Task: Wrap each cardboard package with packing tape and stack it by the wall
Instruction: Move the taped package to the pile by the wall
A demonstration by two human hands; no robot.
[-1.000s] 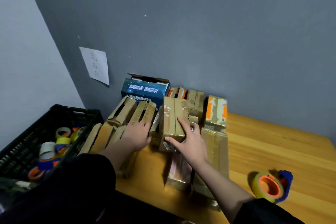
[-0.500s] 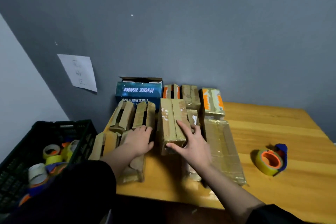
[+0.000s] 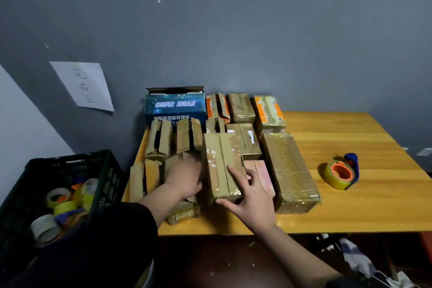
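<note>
Both hands frame one taped cardboard package [image 3: 223,166] lying on the wooden table [image 3: 350,206] amid the cluster near the grey wall [image 3: 257,30]; the right hand [image 3: 251,201] grips its near end, thumb under the bottom edge and index finger laid along its top, while the left hand [image 3: 184,176] rests flat, fingers relaxed, at its nine o'clock side. At the package's three o'clock lies a long taped box [image 3: 289,173]; farther that way sits a tape dispenser [image 3: 340,172]; at twelve o'clock a blue box [image 3: 175,106] stands against the wall; at eight o'clock a black crate [image 3: 70,170] holds tape rolls [image 3: 58,196].
</note>
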